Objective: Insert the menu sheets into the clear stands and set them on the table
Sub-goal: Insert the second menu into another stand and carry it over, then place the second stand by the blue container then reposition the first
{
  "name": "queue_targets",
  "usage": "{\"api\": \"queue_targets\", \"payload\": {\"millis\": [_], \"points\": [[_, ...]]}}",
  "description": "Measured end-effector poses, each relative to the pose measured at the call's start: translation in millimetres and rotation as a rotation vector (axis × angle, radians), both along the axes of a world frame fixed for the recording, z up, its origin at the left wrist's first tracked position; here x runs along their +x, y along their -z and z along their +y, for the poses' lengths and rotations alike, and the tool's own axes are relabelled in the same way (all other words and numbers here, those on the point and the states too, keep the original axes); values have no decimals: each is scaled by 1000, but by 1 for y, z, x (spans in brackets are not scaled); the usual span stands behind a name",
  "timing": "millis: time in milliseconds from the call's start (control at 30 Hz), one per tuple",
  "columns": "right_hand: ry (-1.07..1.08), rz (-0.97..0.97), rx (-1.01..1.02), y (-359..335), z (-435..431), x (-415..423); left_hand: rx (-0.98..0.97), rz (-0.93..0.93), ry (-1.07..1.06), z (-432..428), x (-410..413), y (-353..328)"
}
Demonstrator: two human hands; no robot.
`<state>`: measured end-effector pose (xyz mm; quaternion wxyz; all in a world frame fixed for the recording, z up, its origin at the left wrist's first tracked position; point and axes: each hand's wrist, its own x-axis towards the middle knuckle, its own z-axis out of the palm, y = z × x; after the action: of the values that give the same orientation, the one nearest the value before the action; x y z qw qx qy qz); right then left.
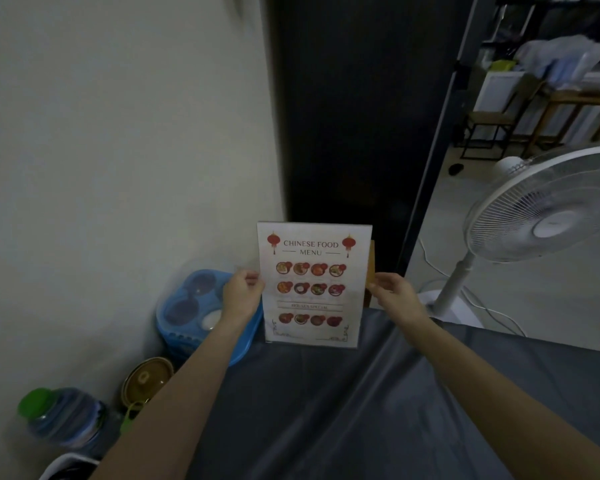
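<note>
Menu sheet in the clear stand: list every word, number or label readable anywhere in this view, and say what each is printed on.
"CHINESE FOOD MENU": heading in two lines, between two red lanterns, at the top of the menu sheet in the clear stand.
A short banner line above the bottom row of dish photos on that sheet: too blurred to read.
Fan, blue container, green-capped bottle: no readable text.

The worktop (326, 420) is covered by a dark grey, creased cloth (447, 393); a clear stand (312, 285) holding a Chinese food menu sheet (310, 306) stands upright at its far edge; a blue tray (246, 344) overlaps its far left corner.
</note>
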<state>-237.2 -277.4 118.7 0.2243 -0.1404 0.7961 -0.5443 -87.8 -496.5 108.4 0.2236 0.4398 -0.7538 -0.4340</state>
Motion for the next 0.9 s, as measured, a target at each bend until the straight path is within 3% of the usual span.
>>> {"api": "queue_targets", "payload": {"millis": [133, 333, 500, 567, 767, 900], "points": [[24, 34, 39, -1, 22, 14, -26, -7, -16, 28, 16, 3], [-95, 56, 117, 1, 77, 48, -38, -111, 198, 102, 38, 8], [-296, 351, 433, 13, 128, 83, -90, -207, 397, 166, 60, 14], [-347, 383, 555, 23, 147, 95, -120, -279, 490, 192, 69, 15], [-489, 505, 771, 54, 191, 129, -401, -576, 789, 259, 85, 44], [-559, 474, 874, 76, 216, 154, -538, -714, 889, 290, 95, 58]]}}
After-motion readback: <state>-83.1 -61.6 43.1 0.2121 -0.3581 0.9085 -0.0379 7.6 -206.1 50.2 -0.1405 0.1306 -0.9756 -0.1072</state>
